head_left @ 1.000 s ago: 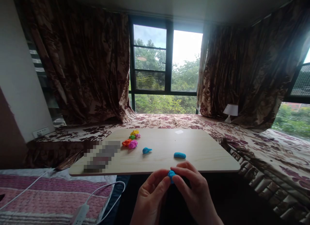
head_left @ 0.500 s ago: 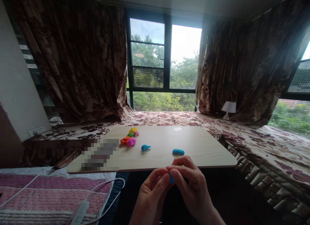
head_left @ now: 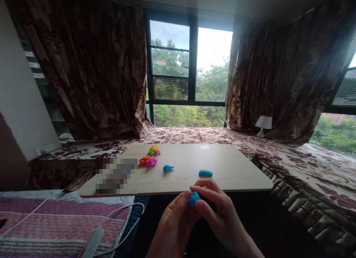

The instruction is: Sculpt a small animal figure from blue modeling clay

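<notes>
Between my fingers is a small lump of blue modelling clay (head_left: 194, 199), held just off the near edge of the light wood table (head_left: 230, 161). My left hand (head_left: 178, 217) grips it from the left, its fingers curled. From the other side my right hand (head_left: 218, 206) pinches the same lump with thumb and fingers. Beyond the hands, a blue clay roll (head_left: 205, 173) lies on the table. Farther left rests a blue clay piece with a pointed end (head_left: 168, 168).
Orange clay (head_left: 144, 160), magenta clay (head_left: 151, 161), green clay (head_left: 151, 154) and yellow clay (head_left: 154, 148) sit clustered at the table's back left. A blurred patch covers the left end. A power strip (head_left: 93, 243) with a white cable lies on the bed. A lamp (head_left: 263, 122) stands back right.
The fingers have shifted and parted slightly around the blue clay, so more of the lump shows. The clay on the table has stayed put.
</notes>
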Available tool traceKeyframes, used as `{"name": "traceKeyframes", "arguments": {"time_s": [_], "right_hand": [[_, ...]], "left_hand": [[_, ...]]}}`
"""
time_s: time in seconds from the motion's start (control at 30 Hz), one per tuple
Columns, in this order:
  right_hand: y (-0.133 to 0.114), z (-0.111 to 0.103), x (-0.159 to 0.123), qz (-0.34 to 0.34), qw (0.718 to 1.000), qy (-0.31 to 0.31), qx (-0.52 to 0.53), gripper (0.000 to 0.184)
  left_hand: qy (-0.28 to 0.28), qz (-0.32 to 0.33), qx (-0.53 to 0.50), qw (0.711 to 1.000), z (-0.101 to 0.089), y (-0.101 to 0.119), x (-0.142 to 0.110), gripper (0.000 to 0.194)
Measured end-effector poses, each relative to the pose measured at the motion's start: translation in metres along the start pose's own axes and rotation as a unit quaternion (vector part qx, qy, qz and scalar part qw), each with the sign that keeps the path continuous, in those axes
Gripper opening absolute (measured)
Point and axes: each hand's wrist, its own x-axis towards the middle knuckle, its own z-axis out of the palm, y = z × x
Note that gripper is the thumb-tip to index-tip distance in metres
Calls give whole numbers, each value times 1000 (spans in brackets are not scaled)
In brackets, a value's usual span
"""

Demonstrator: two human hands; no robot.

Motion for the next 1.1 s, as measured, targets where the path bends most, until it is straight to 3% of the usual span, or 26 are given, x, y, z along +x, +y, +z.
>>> {"name": "traceKeyframes", "arguments": {"time_s": [0.2, 0.43, 0.6, 0.8, 0.97, 1.1], "right_hand": [[7, 1, 1, -25, 997, 30, -68, 26], [3, -1, 2, -16, 999, 9, -48, 27], [6, 4, 0, -42, 996, 33, -77, 25], [14, -1, -5, -26, 998, 23, -45, 32], [10, -1, -4, -34, 998, 24, -40, 28], [4, -1, -5, -46, 999, 12, -23, 31]], "left_hand": [[8, -21, -1, 1000, -9, -5, 5, 21], [-22, -14, 7, 1000, -8, -6, 6, 21], [-36, -23, -17, 999, -14, -8, 7, 22], [-19, -31, -24, 999, -15, -7, 8, 19], [-50, 1, -14, 999, -8, -6, 4, 25], [-43, 27, 22, 998, -8, -5, 3, 22]]}}
